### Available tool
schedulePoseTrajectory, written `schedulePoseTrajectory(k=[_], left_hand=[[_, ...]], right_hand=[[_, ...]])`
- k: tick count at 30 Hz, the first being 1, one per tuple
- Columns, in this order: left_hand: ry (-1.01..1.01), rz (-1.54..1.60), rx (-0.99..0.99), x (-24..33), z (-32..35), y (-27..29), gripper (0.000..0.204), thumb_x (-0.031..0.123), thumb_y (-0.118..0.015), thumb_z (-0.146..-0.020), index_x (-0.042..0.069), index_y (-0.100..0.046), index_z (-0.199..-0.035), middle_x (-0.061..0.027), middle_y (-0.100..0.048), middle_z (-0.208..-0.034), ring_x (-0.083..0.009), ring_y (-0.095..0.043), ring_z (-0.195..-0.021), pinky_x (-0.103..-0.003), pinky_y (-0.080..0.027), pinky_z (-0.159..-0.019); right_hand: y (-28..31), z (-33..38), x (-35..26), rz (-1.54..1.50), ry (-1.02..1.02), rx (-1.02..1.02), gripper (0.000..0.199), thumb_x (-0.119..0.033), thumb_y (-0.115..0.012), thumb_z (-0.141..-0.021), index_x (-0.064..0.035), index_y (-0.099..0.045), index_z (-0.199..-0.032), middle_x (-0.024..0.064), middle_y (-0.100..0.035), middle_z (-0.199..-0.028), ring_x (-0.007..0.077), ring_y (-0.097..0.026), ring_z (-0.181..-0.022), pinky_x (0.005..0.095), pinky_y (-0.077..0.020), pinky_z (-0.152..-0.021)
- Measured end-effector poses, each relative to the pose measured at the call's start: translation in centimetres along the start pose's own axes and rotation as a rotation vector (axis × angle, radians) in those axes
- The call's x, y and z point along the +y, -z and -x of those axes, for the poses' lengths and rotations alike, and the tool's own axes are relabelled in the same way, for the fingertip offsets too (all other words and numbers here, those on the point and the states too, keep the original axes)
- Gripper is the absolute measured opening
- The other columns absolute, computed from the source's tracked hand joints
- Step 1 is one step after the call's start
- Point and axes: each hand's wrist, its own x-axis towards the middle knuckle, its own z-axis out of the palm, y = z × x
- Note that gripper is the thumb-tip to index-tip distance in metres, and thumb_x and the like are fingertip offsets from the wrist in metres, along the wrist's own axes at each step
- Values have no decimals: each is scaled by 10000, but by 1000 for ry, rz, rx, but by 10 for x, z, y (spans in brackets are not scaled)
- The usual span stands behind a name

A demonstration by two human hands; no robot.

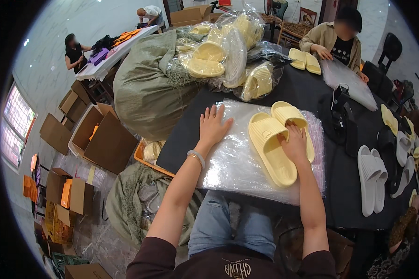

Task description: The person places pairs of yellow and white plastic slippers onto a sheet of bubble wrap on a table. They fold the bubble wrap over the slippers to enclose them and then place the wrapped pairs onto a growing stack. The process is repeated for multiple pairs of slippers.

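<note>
We're facing pale, marble-patterned walls [49, 69] here, glossy enough to show small spots of light [26, 42]. Over on the left, a window [17, 128] glows white behind its grid — and below it we've got floor [97, 244] littered with clear plastic. A long white table [121, 51] stands toward the back; a black table [186, 132] fills the middle — and, far right, we spot a black chair [392, 49].

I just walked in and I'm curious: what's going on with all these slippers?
The person's right grip has its fingers inside one of two yellow slippers on a stack of clear plastic. The left grip rests flat on that stack. Across the black table, another person touches more plastic. Plastic-wrapped slippers lie near a green sack.
</note>
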Motion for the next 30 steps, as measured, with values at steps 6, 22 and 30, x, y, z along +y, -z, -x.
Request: schedulePoseTrajectory(k=[6, 22, 30], left_hand=[[-4, 6, 11, 0, 0, -1, 683, 540, -459, -874, 150, -343, -1423, -183, -311, -1460, -364, -239, -1368, -470, -163, -1114], [2, -5, -12, -2, 0, 0, 689, 554, -440, -882, 158, -320, -1433, -166, -283, -1478, -344, -222, -1379, -462, -152, -1120], [-8, 5, 5, -4, 0, -2, 684, 538, -454, -877, 156, -329, -1430, -174, -297, -1470, -352, -231, -1374, -459, -154, -1120]], right_hand=[[-2, 0, 2, -5, 7, 14, 501, -279, -581, -830, -17, -513, -1251, 112, -460, -1365, 254, -362, -1307, 467, -140, -1120], [-5, -7, 28, 15, -152, 87, 441, -247, -545, -842, -38, -526, -1231, 100, -494, -1332, 248, -392, -1286, 507, -196, -1089], [16, -8, 42, -5, -363, 94, 428, -249, -538, -851, -53, -530, -1231, 103, -520, -1301, 254, -413, -1272, 554, -235, -1049]])
